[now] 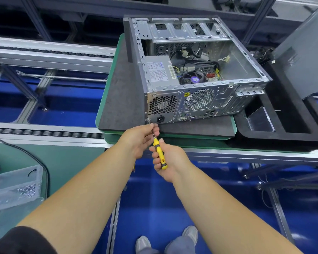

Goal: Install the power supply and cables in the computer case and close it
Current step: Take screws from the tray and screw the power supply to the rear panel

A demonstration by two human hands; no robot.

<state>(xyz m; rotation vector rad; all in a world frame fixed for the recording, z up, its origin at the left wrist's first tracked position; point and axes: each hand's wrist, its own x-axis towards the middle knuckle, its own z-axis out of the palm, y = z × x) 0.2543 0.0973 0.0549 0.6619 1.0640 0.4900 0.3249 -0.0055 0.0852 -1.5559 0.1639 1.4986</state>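
An open computer case (pixel 228 99) lies on its side on a dark foam mat (pixel 121 99), rear panel facing me. The grey power supply (pixel 159 71) sits inside at the rear left corner, with black cables (pixel 196 60) running over the motherboard. My right hand (pixel 170 162) grips the yellow-and-black handle of a screwdriver (pixel 159 151). Its tip meets the lower left corner of the rear panel, beside the power socket (pixel 160 119). My left hand (pixel 140 137) pinches the metal shaft near the tip.
The grey side panel (pixel 305 57) leans at the right over a black tray (pixel 283 132) holding a clear plastic box (pixel 261 120). A clear bin with several screws (pixel 26 191) sits at the lower left. Roller conveyor rails (pixel 44 133) run on the left.
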